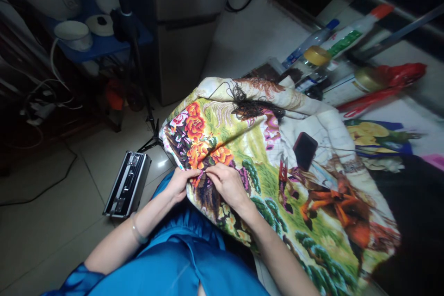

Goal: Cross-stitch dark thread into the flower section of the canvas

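A large embroidered cloth with flowers, trees and horses lies over my lap and the table. My left hand grips the cloth's near edge from the left, fingers curled round the fold. My right hand rests on top of the cloth beside it, fingertips pinched together near a dark patch; what they pinch is too small to name. A tangle of dark thread lies on the cloth's far part, and a dark phone sits on it to the right.
Bottles and a red plastic item crowd the table's far right. A metal case lies on the tiled floor at left, beside a tripod stand. A blue shelf with tape rolls and cables stands far left.
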`<state>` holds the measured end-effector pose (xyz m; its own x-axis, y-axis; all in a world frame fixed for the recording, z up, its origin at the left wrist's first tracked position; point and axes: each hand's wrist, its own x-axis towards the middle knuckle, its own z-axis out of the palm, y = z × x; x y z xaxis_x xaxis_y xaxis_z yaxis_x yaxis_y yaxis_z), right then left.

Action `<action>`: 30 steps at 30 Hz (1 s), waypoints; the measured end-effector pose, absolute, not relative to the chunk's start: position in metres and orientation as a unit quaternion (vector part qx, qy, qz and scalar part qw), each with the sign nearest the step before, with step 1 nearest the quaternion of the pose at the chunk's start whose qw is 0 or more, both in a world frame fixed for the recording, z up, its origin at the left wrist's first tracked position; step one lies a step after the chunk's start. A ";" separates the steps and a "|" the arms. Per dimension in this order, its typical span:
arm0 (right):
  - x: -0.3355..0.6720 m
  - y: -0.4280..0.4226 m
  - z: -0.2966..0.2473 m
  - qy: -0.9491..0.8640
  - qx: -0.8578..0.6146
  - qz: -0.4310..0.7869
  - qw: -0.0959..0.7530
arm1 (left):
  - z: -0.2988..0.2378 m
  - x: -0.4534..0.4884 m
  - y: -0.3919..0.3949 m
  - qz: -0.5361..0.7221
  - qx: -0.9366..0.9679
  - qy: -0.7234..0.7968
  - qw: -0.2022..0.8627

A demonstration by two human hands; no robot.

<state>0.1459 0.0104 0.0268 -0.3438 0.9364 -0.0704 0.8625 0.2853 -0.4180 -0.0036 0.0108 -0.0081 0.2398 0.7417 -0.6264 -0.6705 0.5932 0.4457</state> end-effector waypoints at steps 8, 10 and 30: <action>0.154 0.015 0.016 -0.804 -0.515 0.229 0.188 | -0.008 -0.002 0.013 0.439 0.034 0.425 0.791; 0.155 0.017 0.014 -0.804 -0.502 0.239 0.209 | -0.008 -0.001 0.013 0.438 0.035 0.421 0.793; 0.151 0.007 0.020 -0.809 -0.550 0.183 0.095 | -0.007 -0.004 0.010 0.438 0.043 0.402 0.803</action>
